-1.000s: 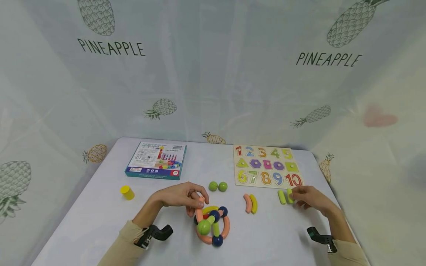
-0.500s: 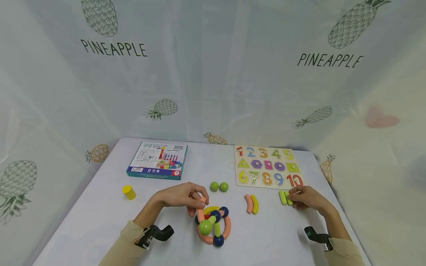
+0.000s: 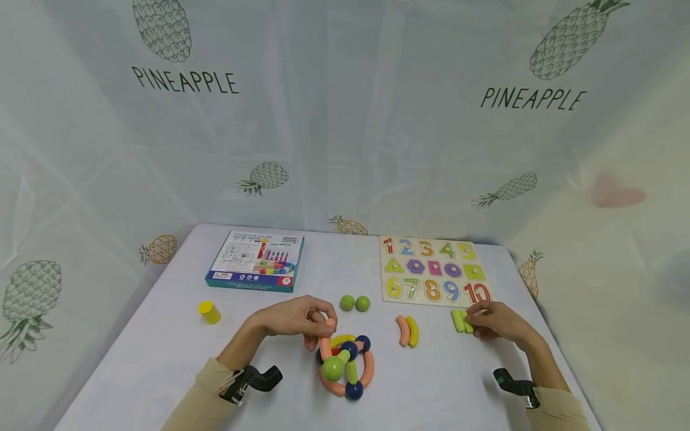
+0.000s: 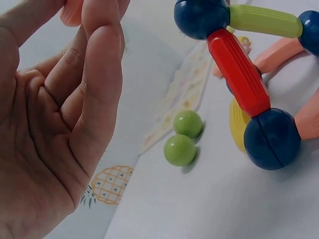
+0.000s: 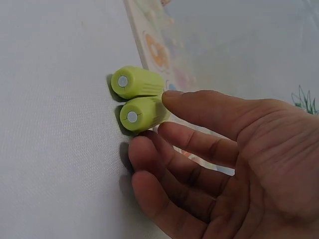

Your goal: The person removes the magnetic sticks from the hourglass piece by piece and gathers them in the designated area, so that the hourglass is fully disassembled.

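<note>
Resting at the left of a white tabletop (image 3: 135,377) is a yellow cylindrical block (image 3: 209,312); beyond it lies a flat, teal-edged printed box (image 3: 256,261), its small print unreadable. Next, the left hand (image 3: 296,315) has thumb and fingers clamped on the upper end of a coral-pink ribbed rod (image 3: 326,348), probably to steady it against the frame of coral, red, yellow and light-green rods joined by navy balls (image 3: 351,370) just below. The fingers hide the rod's tip, the left wrist view cuts it off, and whether its lower end is joined cannot be told. Beyond the frame, two glossy light-green balls (image 3: 354,303) sit side by side. Farther right, a curved coral rod (image 3: 403,331) lies beside a curved yellow rod (image 3: 412,331), perhaps paired by shape, with a pale number-and-shape puzzle board (image 3: 406,299) behind. At the right, two short light-green rods (image 5: 137,82) lie parallel. The right hand (image 3: 498,322) pinches the right-hand one between thumb and fingers, seemingly to keep them lined up; the fingers cover its far end, and the wrist view shows grey end discs, possibly magnets.
</note>
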`<state>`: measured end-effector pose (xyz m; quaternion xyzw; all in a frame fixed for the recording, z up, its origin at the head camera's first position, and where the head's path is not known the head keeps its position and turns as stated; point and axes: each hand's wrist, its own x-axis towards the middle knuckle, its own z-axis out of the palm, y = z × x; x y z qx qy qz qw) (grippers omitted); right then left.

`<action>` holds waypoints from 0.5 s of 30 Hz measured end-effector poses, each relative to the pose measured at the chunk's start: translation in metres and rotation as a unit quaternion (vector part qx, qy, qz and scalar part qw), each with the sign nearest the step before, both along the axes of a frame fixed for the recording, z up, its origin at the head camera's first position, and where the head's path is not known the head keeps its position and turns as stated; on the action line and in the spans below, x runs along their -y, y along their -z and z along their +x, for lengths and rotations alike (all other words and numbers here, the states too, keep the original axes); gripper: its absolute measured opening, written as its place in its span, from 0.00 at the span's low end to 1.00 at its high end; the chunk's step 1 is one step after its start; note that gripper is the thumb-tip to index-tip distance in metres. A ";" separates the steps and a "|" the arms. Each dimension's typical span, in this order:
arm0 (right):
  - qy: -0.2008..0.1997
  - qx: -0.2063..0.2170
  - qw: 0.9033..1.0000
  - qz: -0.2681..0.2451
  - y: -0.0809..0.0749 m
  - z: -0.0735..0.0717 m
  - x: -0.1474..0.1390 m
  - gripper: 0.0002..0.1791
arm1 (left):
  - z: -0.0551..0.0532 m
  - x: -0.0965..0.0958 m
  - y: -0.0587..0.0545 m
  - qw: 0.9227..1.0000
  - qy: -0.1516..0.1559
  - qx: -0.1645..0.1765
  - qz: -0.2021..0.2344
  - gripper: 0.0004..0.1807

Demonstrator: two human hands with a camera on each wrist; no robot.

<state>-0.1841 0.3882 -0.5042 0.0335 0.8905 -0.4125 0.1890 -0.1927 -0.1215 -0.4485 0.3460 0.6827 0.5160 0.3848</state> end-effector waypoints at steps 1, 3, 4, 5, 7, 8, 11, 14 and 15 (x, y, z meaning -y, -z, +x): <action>0.002 -0.007 1.000 0.007 -0.001 -0.001 0.000 0.22 | 0.000 0.000 0.000 1.000 -0.001 -0.003 -0.001 0.20; 0.011 -0.024 0.999 0.025 -0.004 -0.002 0.001 0.22 | 0.000 -0.001 -0.001 1.000 -0.005 -0.005 -0.003 0.16; 0.014 -0.037 0.999 0.034 -0.006 -0.003 0.001 0.23 | 0.000 -0.001 -0.001 1.000 -0.006 -0.006 -0.004 0.13; 0.018 -0.049 0.998 0.039 -0.009 -0.004 0.003 0.23 | 0.000 -0.002 -0.001 1.000 -0.007 -0.008 -0.006 0.12; 0.023 -0.073 0.996 0.044 -0.016 -0.006 0.008 0.23 | 0.000 -0.003 -0.002 1.000 -0.006 -0.010 -0.007 0.12; 0.024 -0.084 0.995 0.043 -0.019 -0.008 0.012 0.23 | 0.000 -0.004 -0.002 1.000 -0.006 -0.009 -0.008 0.13; 0.006 -0.121 0.992 0.034 -0.027 -0.012 0.029 0.22 | 0.000 -0.006 -0.003 1.000 -0.005 -0.011 -0.011 0.13; -0.023 -0.144 0.989 0.017 -0.036 -0.016 0.057 0.19 | -0.001 -0.009 -0.003 1.000 -0.008 -0.015 -0.012 0.13; -0.033 -0.152 0.988 0.012 -0.039 -0.016 0.068 0.18 | -0.001 -0.009 -0.003 1.000 -0.009 -0.016 -0.011 0.13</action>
